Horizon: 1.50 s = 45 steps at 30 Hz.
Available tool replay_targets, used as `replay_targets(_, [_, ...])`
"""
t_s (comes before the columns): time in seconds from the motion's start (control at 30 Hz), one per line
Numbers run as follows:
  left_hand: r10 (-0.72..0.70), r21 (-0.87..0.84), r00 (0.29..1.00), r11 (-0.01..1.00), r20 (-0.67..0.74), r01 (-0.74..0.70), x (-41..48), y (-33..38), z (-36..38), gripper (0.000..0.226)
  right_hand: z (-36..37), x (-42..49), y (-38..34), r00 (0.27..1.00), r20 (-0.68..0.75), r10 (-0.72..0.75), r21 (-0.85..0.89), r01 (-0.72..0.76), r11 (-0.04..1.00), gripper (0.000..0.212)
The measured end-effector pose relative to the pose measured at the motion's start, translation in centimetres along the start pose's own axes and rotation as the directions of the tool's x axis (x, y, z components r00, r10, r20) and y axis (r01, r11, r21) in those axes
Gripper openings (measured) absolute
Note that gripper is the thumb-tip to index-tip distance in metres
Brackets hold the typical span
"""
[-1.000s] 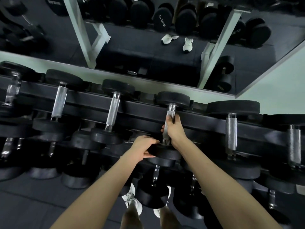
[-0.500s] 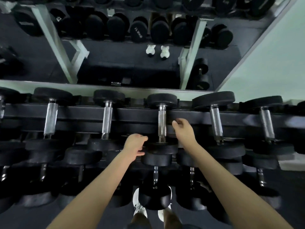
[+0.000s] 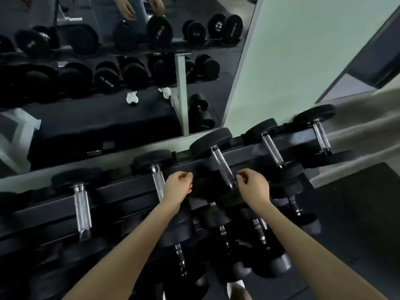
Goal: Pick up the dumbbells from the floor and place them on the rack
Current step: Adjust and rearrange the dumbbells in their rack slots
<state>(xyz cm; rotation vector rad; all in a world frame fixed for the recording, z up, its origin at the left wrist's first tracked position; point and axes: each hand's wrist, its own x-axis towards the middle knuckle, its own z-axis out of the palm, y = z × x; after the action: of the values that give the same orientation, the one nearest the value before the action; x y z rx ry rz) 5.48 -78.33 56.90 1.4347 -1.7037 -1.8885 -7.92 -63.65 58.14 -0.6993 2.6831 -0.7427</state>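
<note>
A black dumbbell rack (image 3: 121, 191) runs across the view, with several chrome-handled dumbbells lying across its top rails. My left hand (image 3: 178, 186) hovers over the top rail, fingers loosely curled and holding nothing, just right of a small dumbbell (image 3: 157, 180). My right hand (image 3: 254, 188) is also loosely curled and holds nothing, close beside the lower end of the handle of a larger dumbbell (image 3: 223, 167). Neither hand grips a dumbbell.
More dumbbells (image 3: 180, 256) fill the lower tiers under my arms. Behind the rack, a mirror (image 3: 108, 83) reflects the rack and a person's hands. A pale wall (image 3: 303, 61) stands to the right, with dark floor matting (image 3: 357, 224) below it. My shoe (image 3: 237, 286) shows at the bottom.
My right hand let go of the small dumbbell's handle, leaving it on the top rail. Both hands lifted off and shifted right, and my view swung to the right.
</note>
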Motion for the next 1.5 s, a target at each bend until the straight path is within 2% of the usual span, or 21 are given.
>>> replay_targets(0.07, [-0.009, 0.031, 1.000, 0.999, 0.021, 0.009, 1.1, 0.4, 2.2, 0.021, -0.1, 2.1, 0.7, 0.997, 0.071, -0.004, -0.079, 0.010, 0.997, 0.024])
replay_targets(0.13, [-0.027, 0.062, 1.000, 0.998, 0.015, 0.026, 2.4, 0.9, 4.3, 0.027, -0.1, 4.5, 1.2, 0.976, 0.217, 0.026, -0.135, 0.003, 0.991, 0.031])
replay_targets(0.2, [-0.056, 0.104, 0.998, 0.993, -0.009, 0.057, 3.8, 1.6, 6.4, 0.038, 0.4, 6.7, 1.7, 0.914, 0.403, 0.034, -0.126, 0.019, 0.992, 0.035])
replay_targets(0.27, [-0.063, 0.093, 0.997, 0.993, -0.037, 0.066, 5.3, 2.1, 8.4, 0.037, 1.3, 8.5, 2.3, 0.818, 0.574, -0.009, -0.100, 0.081, 0.992, 0.033])
replay_targets(0.37, [-0.084, -0.026, 0.992, 0.996, -0.097, 0.082, 7.0, 2.6, 11.0, 0.028, 2.6, 10.1, 3.5, 0.717, 0.695, -0.062, 0.007, 0.079, 0.997, 0.014])
replay_targets(0.47, [-0.125, -0.236, 0.971, 0.969, -0.206, 0.074, 7.9, 2.5, 13.0, 0.028, 3.4, 11.2, 4.3, 0.626, 0.772, -0.107, 0.171, -0.043, 0.984, 0.008])
replay_targets(0.53, [-0.131, -0.348, 0.965, 0.936, -0.225, 0.046, 8.2, 2.1, 13.8, 0.016, 3.7, 11.8, 4.6, 0.574, 0.807, -0.139, 0.234, -0.094, 0.968, 0.021])
replay_targets(0.6, [-0.151, -0.399, 0.964, 0.915, -0.217, 0.054, 8.3, 2.1, 14.2, 0.006, 4.0, 12.1, 4.8, 0.549, 0.821, -0.158, 0.272, -0.133, 0.953, 0.022])
replay_targets(0.7, [-0.188, -0.392, 0.946, 0.917, -0.263, 0.073, 8.5, 2.3, 14.3, 0.002, 4.3, 12.2, 5.1, 0.548, 0.819, -0.169, 0.303, -0.163, 0.939, 0.025])
replay_targets(0.83, [-0.177, -0.220, 0.933, 0.969, -0.313, 0.110, 8.7, 2.9, 14.8, 0.010, 5.3, 11.7, 5.6, 0.588, 0.801, -0.116, 0.254, -0.158, 0.954, 0.038])
replay_targets(0.93, [-0.178, -0.165, 0.936, 0.977, -0.303, 0.133, 8.8, 2.8, 15.1, 0.022, 5.9, 11.2, 6.1, 0.604, 0.791, -0.092, 0.265, -0.203, 0.943, 0.044])
replay_targets(1.07, [-0.173, -0.131, 0.942, 0.981, -0.288, 0.140, 8.8, 2.8, 15.1, 0.010, 5.8, 11.1, 6.2, 0.606, 0.790, -0.088, 0.301, -0.260, 0.918, 0.035])
replay_targets(1.3, [-0.173, -0.135, 0.946, 0.981, -0.273, 0.141, 8.9, 2.8, 14.9, 0.024, 5.0, 11.0, 5.9, 0.591, 0.802, -0.085, 0.319, -0.303, 0.898, 0.028])
replay_targets(1.37, [-0.175, -0.145, 0.941, 0.980, -0.290, 0.137, 9.0, 2.7, 15.1, 0.023, 4.5, 11.0, 5.7, 0.585, 0.808, -0.069, 0.305, -0.315, 0.899, 0.035])
replay_targets(1.43, [-0.180, -0.166, 0.936, 0.977, -0.303, 0.135, 8.7, 2.8, 15.5, 0.024, 4.1, 10.7, 5.3, 0.619, 0.783, -0.053, 0.281, -0.277, 0.919, 0.039])
replay_targets(1.5, [-0.191, -0.158, 0.929, 0.977, -0.318, 0.147, 8.2, 2.8, 15.9, 0.030, 3.4, 10.4, 4.8, 0.710, 0.703, -0.037, 0.256, -0.204, 0.945, 0.037])
